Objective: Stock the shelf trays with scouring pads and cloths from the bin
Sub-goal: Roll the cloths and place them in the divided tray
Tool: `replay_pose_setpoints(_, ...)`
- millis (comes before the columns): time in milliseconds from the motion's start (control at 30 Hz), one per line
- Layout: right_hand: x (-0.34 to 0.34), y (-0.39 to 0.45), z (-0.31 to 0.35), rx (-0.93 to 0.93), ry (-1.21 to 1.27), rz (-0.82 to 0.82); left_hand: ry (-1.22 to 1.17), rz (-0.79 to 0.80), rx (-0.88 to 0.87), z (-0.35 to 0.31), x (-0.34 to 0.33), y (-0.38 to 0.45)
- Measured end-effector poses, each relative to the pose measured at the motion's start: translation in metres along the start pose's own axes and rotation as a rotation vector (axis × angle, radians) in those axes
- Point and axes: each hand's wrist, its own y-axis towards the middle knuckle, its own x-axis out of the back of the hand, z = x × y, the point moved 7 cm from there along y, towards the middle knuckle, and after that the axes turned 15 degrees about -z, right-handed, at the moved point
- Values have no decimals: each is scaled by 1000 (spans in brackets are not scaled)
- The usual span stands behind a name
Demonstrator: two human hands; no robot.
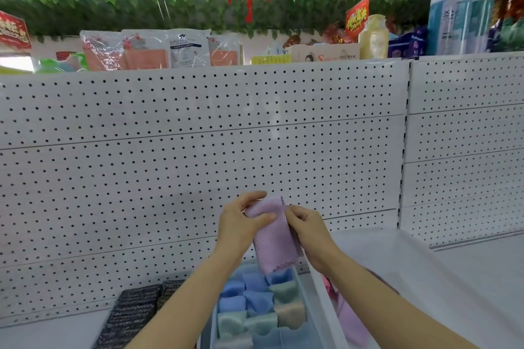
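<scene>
Both hands are pinching the pink cloth (272, 232), left hand (241, 224) and right hand (309, 232) at its top, and it is hanging long-ways straight above the tray (307, 289) of folded cloths.

Shelf (411, 269): white, flat, backed by white pegboard.
Left on shelf: dark scouring pads (133, 312) in rows.
Centre: pale blue tray (307, 307) of rolled blue and green cloths.
Right of it: clear tray (326, 306) holding pink cloths.
</scene>
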Motion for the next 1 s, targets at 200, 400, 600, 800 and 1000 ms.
replay_pose_setpoints(200, -10, -6, -8, 18, 17, 135, 32, -125, -18, -1, 3, -2)
replay_pose_setpoints(400, 3, -4, -22, -174, 192, -31, 261, -84, -34, 1, 17, -15)
replay_pose_setpoints(600, 2, -5, -24, -238, 254, -11, 9, 232, 225, 26, 9, -31)
replay_pose_setpoints(800, 3, -13, -22, -186, 147, 82, -58, 196, 209, 20, 14, -33)
replay_pose_setpoints(1000, 6, -17, -21, -312, 212, 243, -83, 113, 165, 31, 16, -34)
